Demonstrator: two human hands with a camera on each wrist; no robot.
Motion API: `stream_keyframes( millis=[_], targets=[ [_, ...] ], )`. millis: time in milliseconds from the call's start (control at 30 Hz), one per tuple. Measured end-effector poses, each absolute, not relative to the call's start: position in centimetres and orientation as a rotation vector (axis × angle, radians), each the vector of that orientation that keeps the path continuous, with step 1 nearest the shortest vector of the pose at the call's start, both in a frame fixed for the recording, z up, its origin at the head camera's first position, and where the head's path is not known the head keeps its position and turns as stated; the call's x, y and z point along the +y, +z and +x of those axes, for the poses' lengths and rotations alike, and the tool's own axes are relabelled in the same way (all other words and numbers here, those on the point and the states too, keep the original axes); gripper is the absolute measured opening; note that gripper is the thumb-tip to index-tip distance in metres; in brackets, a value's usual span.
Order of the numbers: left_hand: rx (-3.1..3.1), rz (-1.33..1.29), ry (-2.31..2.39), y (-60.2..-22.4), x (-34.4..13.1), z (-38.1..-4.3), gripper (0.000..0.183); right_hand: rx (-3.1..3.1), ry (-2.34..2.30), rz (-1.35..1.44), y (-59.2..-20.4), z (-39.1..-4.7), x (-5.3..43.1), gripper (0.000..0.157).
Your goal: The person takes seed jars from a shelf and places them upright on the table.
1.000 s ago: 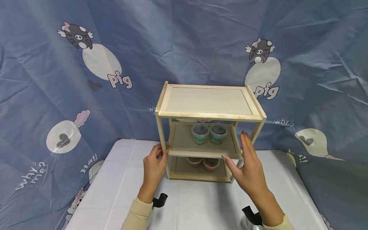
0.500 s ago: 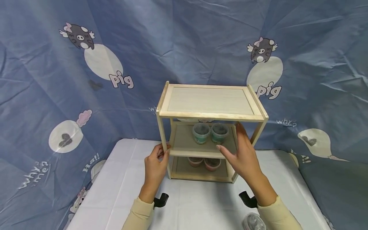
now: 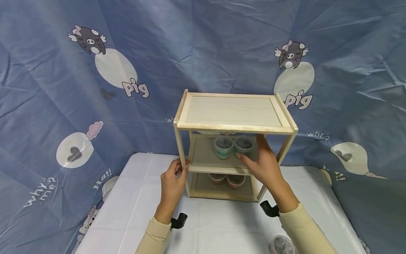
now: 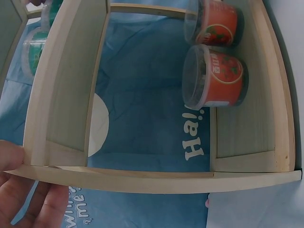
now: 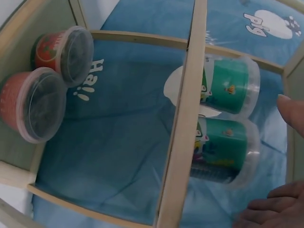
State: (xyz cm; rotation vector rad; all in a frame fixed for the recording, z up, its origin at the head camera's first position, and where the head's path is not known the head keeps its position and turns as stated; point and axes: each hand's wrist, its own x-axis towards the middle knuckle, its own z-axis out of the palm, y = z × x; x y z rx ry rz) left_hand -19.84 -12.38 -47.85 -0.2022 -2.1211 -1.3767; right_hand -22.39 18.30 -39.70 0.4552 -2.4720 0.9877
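A three-tier wooden shelf [image 3: 234,110] stands on a white cloth. My left hand [image 3: 172,181] pinches its left front post at middle-board height, with the thumb [image 4: 10,156] on one side and fingers behind. Two green-labelled tubs with clear lids, a left one [image 3: 223,151] and a right one [image 3: 243,143], stand on the middle board. My right hand [image 3: 268,167] reaches in at the right, fingers beside the right tub and thumb overlapping its front. In the right wrist view, thumb and fingers stand spread beyond the tubs' lids [image 5: 251,152], with a gap showing.
Two red-labelled tubs [image 4: 223,71] stand on the bottom board. Another clear-lidded tub [image 3: 282,245] is on the cloth near the front, by my right sleeve. The top board hangs close over my right fingertips. A blue printed curtain [image 3: 228,46] backs the shelf.
My right hand has moved forward and left, from the shelf's right post into the middle tier beside the right green tub. My left hand keeps its grip on the post.
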Motion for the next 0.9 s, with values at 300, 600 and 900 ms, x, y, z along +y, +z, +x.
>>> stream_keyframes(
  millis=[300, 600, 900],
  targets=[
    [-2.12, -0.21, -1.385, -47.8, -12.4, -19.8, 0.022, -2.636, 1.087, 0.306, -39.7, -23.5, 17.8, 0.098],
    [-2.131, -0.195, -1.393, -47.8, -12.4, -19.9, 0.023, -2.679, 1.147, 0.212, -39.8, -23.9, 17.3, 0.096],
    [-2.131, -0.19, -1.408, -47.7, -12.4, -19.9, 0.021, -2.678, 1.159, 0.162, -39.8, -24.4, 16.8, 0.092]
  ],
)
